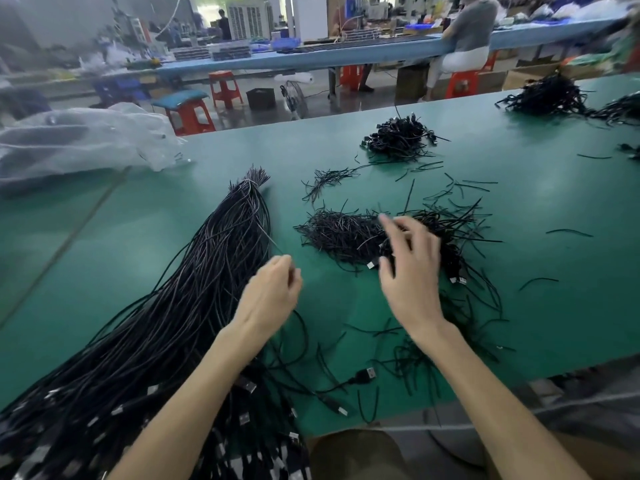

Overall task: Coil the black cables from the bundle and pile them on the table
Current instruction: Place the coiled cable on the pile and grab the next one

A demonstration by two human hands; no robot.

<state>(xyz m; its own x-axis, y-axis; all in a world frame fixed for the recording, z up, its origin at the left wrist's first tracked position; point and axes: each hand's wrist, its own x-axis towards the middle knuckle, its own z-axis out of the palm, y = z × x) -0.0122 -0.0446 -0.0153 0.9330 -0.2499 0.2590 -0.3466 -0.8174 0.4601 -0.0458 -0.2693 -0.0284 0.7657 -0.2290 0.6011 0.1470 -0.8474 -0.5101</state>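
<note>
The bundle [194,289] lies slantwise from the tabletop's [536,209] near left corner toward its middle. The left hand [270,294] pinches one thin strand [268,237] of it. The right hand [410,271], fingers spread, is over the pile [339,233] just beside.

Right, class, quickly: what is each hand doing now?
Left hand: pinches one black cable from the bundle.
Right hand: open, over the pile.

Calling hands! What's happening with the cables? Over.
Left hand pinches one cable from the bundle. Right hand open over the pile. Loose strands scattered nearby.
</note>
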